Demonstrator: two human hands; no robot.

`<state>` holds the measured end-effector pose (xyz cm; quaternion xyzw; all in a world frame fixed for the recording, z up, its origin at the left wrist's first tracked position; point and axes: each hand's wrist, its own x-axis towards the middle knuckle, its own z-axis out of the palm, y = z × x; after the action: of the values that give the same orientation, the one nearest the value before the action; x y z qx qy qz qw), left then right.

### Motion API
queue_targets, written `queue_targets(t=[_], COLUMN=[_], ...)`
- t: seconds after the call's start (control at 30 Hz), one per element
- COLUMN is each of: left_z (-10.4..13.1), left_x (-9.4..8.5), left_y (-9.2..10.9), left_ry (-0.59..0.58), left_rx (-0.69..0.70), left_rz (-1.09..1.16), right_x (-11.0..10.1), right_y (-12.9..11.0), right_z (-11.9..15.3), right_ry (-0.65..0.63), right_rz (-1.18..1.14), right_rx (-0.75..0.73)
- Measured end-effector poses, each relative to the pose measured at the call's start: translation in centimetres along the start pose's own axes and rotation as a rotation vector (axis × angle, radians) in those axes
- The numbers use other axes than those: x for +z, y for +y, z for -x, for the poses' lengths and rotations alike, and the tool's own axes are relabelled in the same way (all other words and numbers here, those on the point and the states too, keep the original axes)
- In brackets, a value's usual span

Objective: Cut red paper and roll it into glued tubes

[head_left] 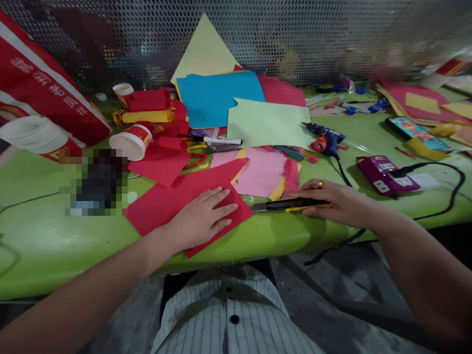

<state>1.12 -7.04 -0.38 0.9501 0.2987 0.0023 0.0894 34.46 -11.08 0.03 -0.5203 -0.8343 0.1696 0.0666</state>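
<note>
My left hand (pixel 201 219) lies flat with its fingers spread on a sheet of red paper (pixel 155 209) near the front edge of the green table. To the right, my right hand (pixel 328 199) is wrapped round a yellow and black utility knife (pixel 276 204). The knife lies low over the table, its blade pointing left, close to the right corner of the red sheet. Pink paper (pixel 261 172) with yellow and red scraps is just behind the knife.
Behind are blue paper (pixel 221 98), pale green paper (pixel 269 123), a marker (pixel 221 140) and a glue gun (pixel 326 137). Paper cups (pixel 134 141) and red rolls stand left. A purple power socket (pixel 385 174) with a black cable and a phone (pixel 418 135) are right.
</note>
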Motion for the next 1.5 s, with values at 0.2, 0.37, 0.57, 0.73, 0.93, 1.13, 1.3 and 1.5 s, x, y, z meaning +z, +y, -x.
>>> queue_targets(t=[0.2, 0.37, 0.57, 0.73, 0.93, 1.13, 1.3, 1.5], left_z=[0.0, 0.0, -0.2, -0.3, -0.2, -0.3, -0.3, -0.3], left_x=[-0.1, -0.3, 0.0, -0.2, -0.4, -0.2, -0.2, 0.0], left_y=[0.0, 0.1, 0.0, 0.0, 0.1, 0.1, 0.1, 0.0], left_ry=[0.007, -0.052, -0.101, -0.127, -0.152, -0.142, -0.132, -0.132], left_rx=[0.01, 0.042, 0.053, 0.041, 0.037, 0.029, 0.032, 0.026], left_rz=[-0.011, -0.025, 0.001, 0.03, 0.038, 0.026, 0.016, 0.018], right_x=[-0.1, 0.0, 0.2, 0.1, 0.6, 0.7, 0.7, 0.8], right_y=[-0.6, -0.9, -1.6, -2.0, -1.7, -2.8, -3.3, -3.9], right_z=[-0.4, -1.0, -1.9, -2.1, -1.5, -1.8, -1.4, -1.2], right_ry=[-0.038, -0.05, -0.041, -0.049, 0.004, -0.016, -0.042, -0.032], right_rz=[-0.035, -0.016, 0.014, 0.027, 0.022, 0.023, 0.002, 0.025], right_rx=[-0.028, -0.07, -0.138, -0.17, -0.186, -0.175, -0.158, -0.119])
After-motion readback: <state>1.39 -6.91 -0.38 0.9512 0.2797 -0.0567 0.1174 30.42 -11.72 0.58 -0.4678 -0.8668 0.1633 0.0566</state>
